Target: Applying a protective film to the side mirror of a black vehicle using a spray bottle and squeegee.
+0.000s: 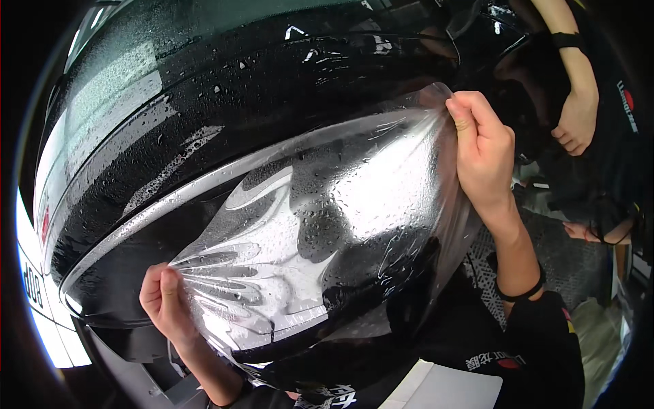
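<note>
A sheet of clear film (317,230), beaded with water drops, is stretched across the side of a glossy black car body (245,97). My left hand (168,301) pinches the film's lower left edge between thumb and fingers, and sharp creases fan out from that grip. Higher up, my right hand (483,148) grips the upper right corner, with loose film hanging below it. Along the film's upper side runs a curved silver trim strip (204,186), wet with drops. Bright reflections on the film hide much of the surface beneath.
At the right stands another person in dark clothing, one hand (580,120) hanging near the car. Another hand (582,231) shows lower down. A lit panel (48,312) with writing is at far left. A pale flat sheet (444,388) lies against my dark shirt.
</note>
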A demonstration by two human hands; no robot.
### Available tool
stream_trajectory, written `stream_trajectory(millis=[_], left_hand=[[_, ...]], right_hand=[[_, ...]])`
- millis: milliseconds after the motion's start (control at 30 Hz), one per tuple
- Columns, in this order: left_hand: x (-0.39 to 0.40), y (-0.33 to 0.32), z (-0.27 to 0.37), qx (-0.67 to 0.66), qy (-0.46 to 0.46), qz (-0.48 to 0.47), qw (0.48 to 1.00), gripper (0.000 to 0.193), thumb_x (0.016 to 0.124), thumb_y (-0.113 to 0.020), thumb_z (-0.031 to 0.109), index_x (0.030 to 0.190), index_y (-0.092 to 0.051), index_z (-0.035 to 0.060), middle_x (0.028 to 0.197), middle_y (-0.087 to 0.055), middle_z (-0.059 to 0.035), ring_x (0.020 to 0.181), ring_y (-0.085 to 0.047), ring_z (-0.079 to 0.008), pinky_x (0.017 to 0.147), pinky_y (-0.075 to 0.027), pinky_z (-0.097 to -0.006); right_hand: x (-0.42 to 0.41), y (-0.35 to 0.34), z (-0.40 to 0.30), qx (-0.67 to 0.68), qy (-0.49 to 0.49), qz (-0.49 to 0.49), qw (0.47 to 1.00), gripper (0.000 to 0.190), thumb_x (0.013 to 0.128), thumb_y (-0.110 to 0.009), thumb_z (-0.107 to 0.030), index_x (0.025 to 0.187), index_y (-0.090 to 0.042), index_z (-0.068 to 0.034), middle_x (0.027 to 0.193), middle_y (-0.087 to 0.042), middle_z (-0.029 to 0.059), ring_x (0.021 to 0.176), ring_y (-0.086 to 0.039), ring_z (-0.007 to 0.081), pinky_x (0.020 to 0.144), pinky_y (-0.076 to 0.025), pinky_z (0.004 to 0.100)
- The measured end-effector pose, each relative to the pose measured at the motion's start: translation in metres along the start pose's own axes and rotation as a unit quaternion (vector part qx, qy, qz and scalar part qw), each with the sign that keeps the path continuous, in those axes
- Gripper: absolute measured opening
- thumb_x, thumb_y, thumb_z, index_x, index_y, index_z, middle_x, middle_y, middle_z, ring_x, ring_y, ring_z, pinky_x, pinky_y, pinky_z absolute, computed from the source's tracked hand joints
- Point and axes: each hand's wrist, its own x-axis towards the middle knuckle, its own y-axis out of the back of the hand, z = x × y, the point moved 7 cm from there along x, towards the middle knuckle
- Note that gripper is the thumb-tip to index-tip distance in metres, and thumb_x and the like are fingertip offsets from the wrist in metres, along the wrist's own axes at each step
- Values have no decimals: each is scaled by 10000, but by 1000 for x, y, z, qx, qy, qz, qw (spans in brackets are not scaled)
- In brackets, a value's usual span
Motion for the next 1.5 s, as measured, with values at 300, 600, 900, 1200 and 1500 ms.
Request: stream_trajectory(millis=[300,600,900,1200,1500], left_hand=[[-30,-20,-33,16,80,-54,995,257,980,-681,229,866,-647,1,750,-538,67,674,-401,-19,603,-291,-195],[-46,-15,-47,-1,168,-72,983,268,975,-689,220,838,-610,4,743,-514,63,681,-396,-20,607,-299,-192],[14,-55,40,95,126,-258,953,556,873,-692,373,1147,-619,-105,1034,-704,-185,979,-666,-224,880,-482,-320],[41,-223,110,43,135,-534,834,736,724,-894,420,1170,-610,-92,991,-689,-129,924,-644,-181,847,-491,-312],[40,-224,124,146,221,-481,836,219,696,-915,101,828,-757,24,604,-569,68,511,-406,-18,495,-291,-221]], right_hand=[[-13,7,4,-44,-39,-76,995,109,993,-595,-106,910,-595,-36,600,-550,177,512,-587,343,465,-408,354],[-25,15,6,-89,-110,-183,973,185,988,-591,-155,853,-553,-35,576,-549,187,534,-592,389,467,-422,420],[3,12,4,146,-149,-115,971,179,1010,-585,-162,886,-584,-33,530,-551,55,425,-549,119,423,-390,294],[9,6,15,361,-22,-28,932,183,1076,-479,-191,1011,-554,-37,562,-495,-33,403,-381,13,394,-301,185],[17,-12,17,568,-219,-378,697,229,869,-789,-179,959,-639,-31,671,-572,-24,479,-437,0,408,-302,171]])
